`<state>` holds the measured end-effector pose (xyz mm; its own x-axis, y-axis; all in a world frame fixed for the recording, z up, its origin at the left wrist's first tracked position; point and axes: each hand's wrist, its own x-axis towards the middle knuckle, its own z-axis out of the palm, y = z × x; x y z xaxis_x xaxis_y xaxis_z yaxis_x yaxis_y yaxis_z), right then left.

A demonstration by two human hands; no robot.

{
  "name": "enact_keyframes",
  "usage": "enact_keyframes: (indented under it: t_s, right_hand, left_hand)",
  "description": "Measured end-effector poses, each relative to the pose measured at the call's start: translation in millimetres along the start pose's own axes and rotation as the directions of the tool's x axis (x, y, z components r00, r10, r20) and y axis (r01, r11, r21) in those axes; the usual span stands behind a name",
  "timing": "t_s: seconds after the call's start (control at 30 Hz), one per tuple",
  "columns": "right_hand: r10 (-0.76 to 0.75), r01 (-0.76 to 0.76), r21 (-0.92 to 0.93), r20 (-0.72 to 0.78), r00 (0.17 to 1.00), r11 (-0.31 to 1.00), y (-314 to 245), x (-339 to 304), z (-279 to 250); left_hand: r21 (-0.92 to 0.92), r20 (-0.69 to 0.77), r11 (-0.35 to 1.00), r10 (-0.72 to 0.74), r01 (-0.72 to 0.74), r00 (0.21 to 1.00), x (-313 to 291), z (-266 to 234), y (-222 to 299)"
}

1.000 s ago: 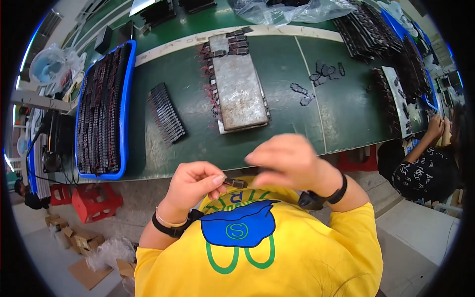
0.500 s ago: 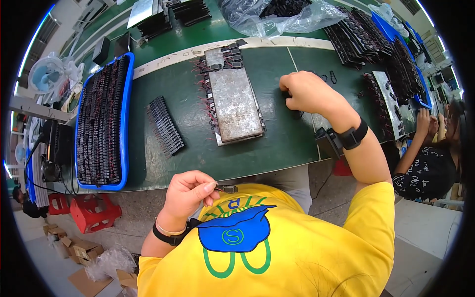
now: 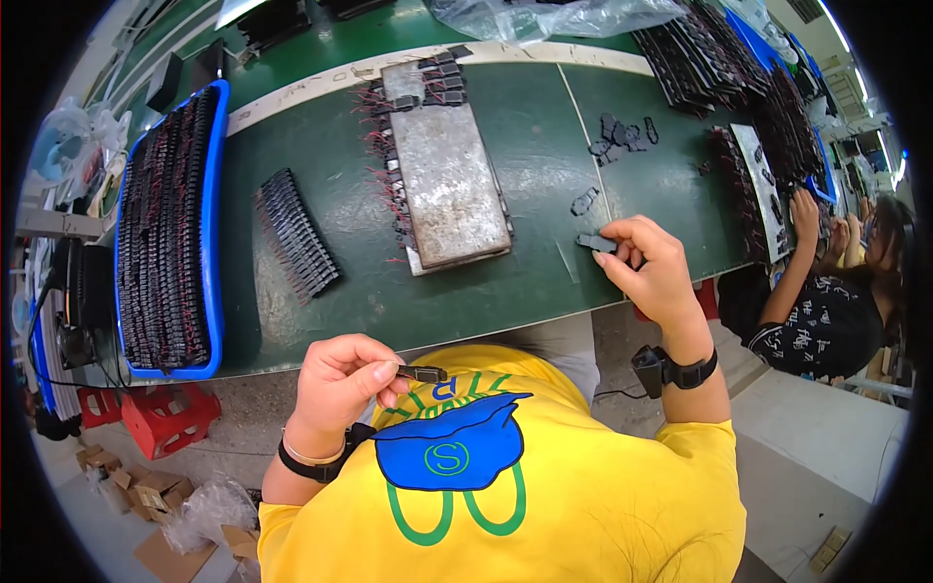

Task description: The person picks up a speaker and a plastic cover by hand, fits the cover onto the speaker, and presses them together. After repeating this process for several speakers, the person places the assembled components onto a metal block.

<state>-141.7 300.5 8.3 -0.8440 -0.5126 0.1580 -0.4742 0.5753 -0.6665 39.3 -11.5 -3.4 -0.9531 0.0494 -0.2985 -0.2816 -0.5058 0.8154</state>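
In front of my chest, my left hand (image 3: pixel 345 381) pinches a small dark rectangular part (image 3: pixel 424 374) between thumb and fingers. Out over the right half of the table, my right hand (image 3: pixel 653 264) grips a small flat black piece (image 3: pixel 594 243) by one end. A similar loose black piece (image 3: pixel 584 201) lies just beyond that hand, and a small cluster of black pieces (image 3: pixel 614 138) sits farther back. Between my hands, toward the far side, rests a scuffed grey metal plate (image 3: pixel 449 185). Small black parts with red wires (image 3: pixel 389 180) line its left edge.
A fanned row of black parts (image 3: pixel 294 233) lies left of the plate. At far left stands a blue tray (image 3: pixel 216 233) packed with wired parts. Stacked black strips (image 3: pixel 680 68) and clear plastic (image 3: pixel 554 21) are at the back. A co-worker's arm (image 3: pixel 789 267) reaches in at right.
My right hand has come nearer, away from the cluster of black pieces, and a flat black piece now shows in its fingers. My left hand keeps its pinch. The view has shifted slightly.
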Motion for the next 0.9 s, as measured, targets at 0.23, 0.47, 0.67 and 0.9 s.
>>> enact_keyframes:
  t_s: [0.23,0.47,0.67,0.9]
  right_hand:
    - [-0.094,0.108,-0.1,0.137,0.986,0.989,-3,14,-9]
    - [0.009,0.039,-0.191,0.242,0.97,0.981,-10,21,-15]
    - [-0.142,0.134,-0.092,-0.089,0.986,0.987,-16,-3,17]
    - [-0.303,0.275,0.357,0.024,0.953,0.893,-69,-2,33]
  left_hand:
    - [0.045,-0.068,0.998,-0.043,0.047,0.997,1,7,1]
    - [0.011,-0.2,0.996,-0.088,0.092,0.976,7,18,3]
    - [0.004,-0.157,0.997,-0.076,0.077,0.985,4,16,1]
    - [0.059,-0.161,0.994,-0.084,0.095,0.983,8,21,-4]
